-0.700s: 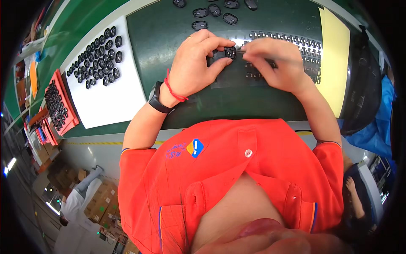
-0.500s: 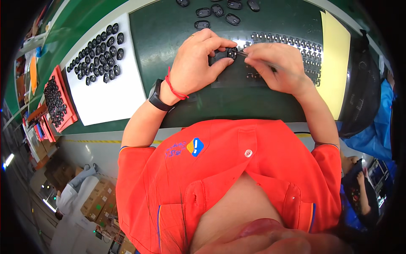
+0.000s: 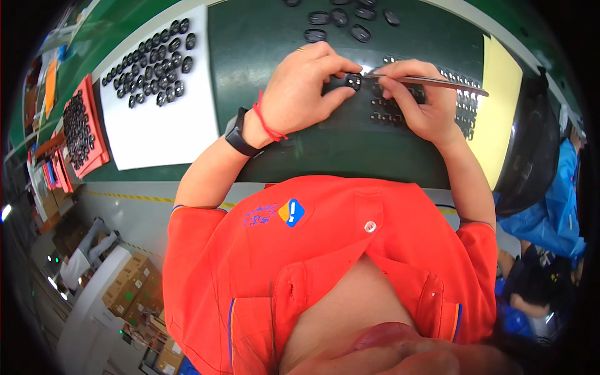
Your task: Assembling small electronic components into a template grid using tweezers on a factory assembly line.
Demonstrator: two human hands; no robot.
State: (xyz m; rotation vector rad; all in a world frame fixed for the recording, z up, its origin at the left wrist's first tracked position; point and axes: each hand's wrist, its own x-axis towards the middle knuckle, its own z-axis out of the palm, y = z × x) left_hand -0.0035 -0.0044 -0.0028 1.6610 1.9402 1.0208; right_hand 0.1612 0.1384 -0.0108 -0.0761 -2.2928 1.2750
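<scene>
Between the thumb and forefinger of my left hand (image 3: 306, 84) is a small black oval plastic housing (image 3: 352, 82). My right hand (image 3: 426, 100) pinches a pair of metal tweezers (image 3: 440, 82), held nearly level. Their tips reach the right side of the housing; whether a part sits in them is too small to tell. Partly hidden under my right hand lie rows of small dark parts (image 3: 467, 111). Beyond my hands several loose black oval shells (image 3: 360, 33) rest on the green table (image 3: 350, 156).
On the left, a white sheet (image 3: 165, 134) carries rows of black oval pieces (image 3: 161, 65). Farther left a red tray (image 3: 98, 147) holds many small black parts. A yellow sheet (image 3: 505, 94) lies at the right, beside a black bag (image 3: 531, 156). Cardboard boxes (image 3: 134, 284) stand behind at lower left.
The tweezers now lie flatter, their back end swung out to the right above my hand. Both hands keep close at the housing. The view has shifted slightly.
</scene>
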